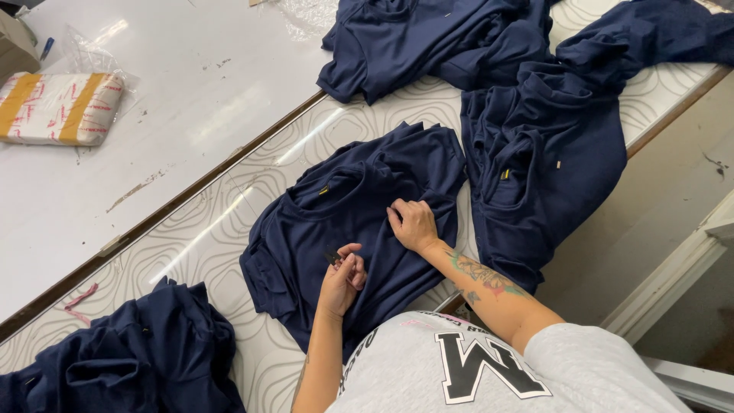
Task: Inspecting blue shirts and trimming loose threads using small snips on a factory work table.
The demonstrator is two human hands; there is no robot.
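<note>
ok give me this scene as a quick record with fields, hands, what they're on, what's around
left hand: fingers pinched on a small dark tool, over the shirt
right hand: grips a fold of the shirt
shirt: navy, spread on the patterned table, yellow tag at the collar
shirt pile, near left: navy, crumpled
shirt piles, far right: navy, heaped
white table: beside the patterned one
wrapped package: white with yellow bands, on the white table
</note>
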